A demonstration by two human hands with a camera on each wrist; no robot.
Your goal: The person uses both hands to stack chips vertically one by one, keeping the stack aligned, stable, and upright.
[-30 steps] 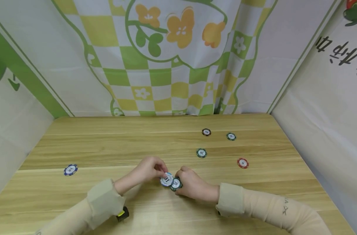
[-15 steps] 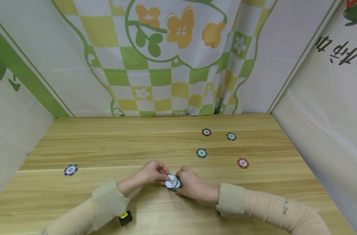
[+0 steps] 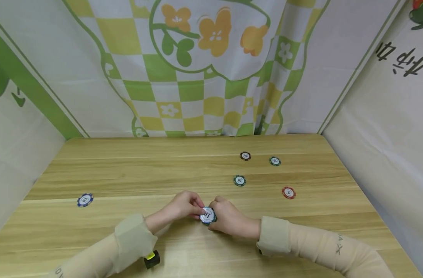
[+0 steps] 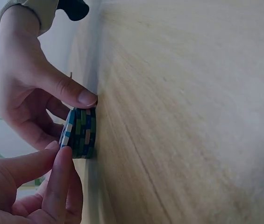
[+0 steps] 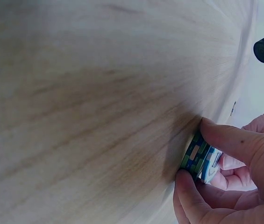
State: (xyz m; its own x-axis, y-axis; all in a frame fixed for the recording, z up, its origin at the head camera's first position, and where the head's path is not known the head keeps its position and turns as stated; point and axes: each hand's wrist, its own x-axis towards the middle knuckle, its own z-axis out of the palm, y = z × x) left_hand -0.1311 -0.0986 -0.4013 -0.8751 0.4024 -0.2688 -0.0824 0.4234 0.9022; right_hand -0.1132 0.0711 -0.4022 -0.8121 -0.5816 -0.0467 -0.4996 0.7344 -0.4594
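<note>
In the head view my left hand (image 3: 184, 204) pinches the edge of a white and light-blue poker chip (image 3: 207, 216) marked 10. That chip lies over a short stack of poker chips (image 4: 82, 133), slightly tilted against it in the left wrist view. My right hand (image 3: 233, 220) grips the stack, thumb on one side and fingers on the other, low by the tabletop. Seen from the right wrist, the stack's edge (image 5: 196, 156) shows green, blue and pale stripes between thumb and fingertip. The top chip covers most of the stack's upper face in the head view.
On the wooden table (image 3: 145, 166), a blue 10 chip (image 3: 85, 200) lies far left. To the right are a green 20 chip (image 3: 239, 180), a black chip (image 3: 245, 156), another green chip (image 3: 275, 161) and a red 5 chip (image 3: 289, 192). A patterned curtain (image 3: 190, 92) hangs behind.
My left hand has moved right, bringing the light-blue 10 chip from beside the green 20 chip to on top of the stack. My right hand has stayed in place.
</note>
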